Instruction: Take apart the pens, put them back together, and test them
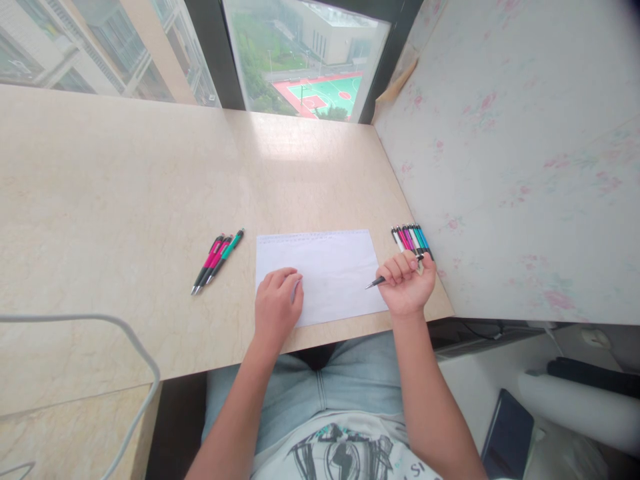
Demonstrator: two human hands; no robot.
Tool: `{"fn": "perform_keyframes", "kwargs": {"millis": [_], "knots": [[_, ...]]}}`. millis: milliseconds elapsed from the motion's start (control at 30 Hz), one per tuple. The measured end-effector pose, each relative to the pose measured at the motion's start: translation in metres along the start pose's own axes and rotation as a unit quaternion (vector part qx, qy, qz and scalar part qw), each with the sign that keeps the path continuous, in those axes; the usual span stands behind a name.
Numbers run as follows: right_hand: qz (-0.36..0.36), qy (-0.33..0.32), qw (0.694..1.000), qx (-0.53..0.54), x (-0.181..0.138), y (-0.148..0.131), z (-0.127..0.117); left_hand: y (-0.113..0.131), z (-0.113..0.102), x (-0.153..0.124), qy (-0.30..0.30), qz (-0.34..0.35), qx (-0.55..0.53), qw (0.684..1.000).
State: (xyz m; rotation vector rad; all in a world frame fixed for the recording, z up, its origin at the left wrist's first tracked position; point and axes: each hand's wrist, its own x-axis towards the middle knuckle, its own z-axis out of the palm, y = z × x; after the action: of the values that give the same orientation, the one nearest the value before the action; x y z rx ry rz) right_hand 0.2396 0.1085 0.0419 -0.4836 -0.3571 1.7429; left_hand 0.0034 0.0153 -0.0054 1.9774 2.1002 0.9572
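My right hand (407, 283) is closed around a pen (376, 283), over the right edge of a white sheet of paper (333, 273). The pen's dark, pointed end sticks out to the left, and my thumb is at its other end. Most of the barrel is hidden in my fingers. On the left part of the sheet rests my left hand (277, 300), fingers loosely bent, thumb apart from them and nothing held. Rows of small marks run along the top of the paper.
Several coloured pens (410, 237) lie side by side beyond my right hand, close to the flowered wall (525, 167). To the left of the paper is a small group of pink and green pens (217, 261). A grey cable (135, 340) loops over the table's left front.
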Motion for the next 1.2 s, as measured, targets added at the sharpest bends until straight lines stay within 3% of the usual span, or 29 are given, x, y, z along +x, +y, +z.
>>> {"fn": "perform_keyframes", "kwargs": {"millis": [367, 567, 800, 900, 1033, 1200], "knots": [[-0.011, 0.002, 1.000, -0.017, 0.004, 0.003, -0.004, 0.000, 0.000, -0.001, 0.000, 0.001, 0.000, 1.000], [-0.041, 0.043, 0.998, -0.026, 0.008, 0.005, 0.000, 0.000, 0.000, -0.001, -0.005, -0.003, 0.001, 1.000], [0.059, -0.010, 0.992, -0.113, 0.027, 0.022, 0.014, 0.000, -0.001, 0.000, -0.007, -0.008, -0.011, 1.000], [0.075, -0.045, 0.975, -0.203, 0.034, 0.031, 0.018, 0.001, -0.002, 0.000, -0.009, -0.013, -0.017, 1.000], [0.046, -0.055, 0.947, -0.312, 0.048, 0.039, 0.018, 0.000, -0.002, -0.001, -0.014, -0.015, -0.022, 1.000], [-0.087, 0.025, 0.880, -0.466, 0.073, 0.053, 0.007, -0.001, -0.002, -0.001, -0.012, -0.015, -0.028, 0.999]]}}
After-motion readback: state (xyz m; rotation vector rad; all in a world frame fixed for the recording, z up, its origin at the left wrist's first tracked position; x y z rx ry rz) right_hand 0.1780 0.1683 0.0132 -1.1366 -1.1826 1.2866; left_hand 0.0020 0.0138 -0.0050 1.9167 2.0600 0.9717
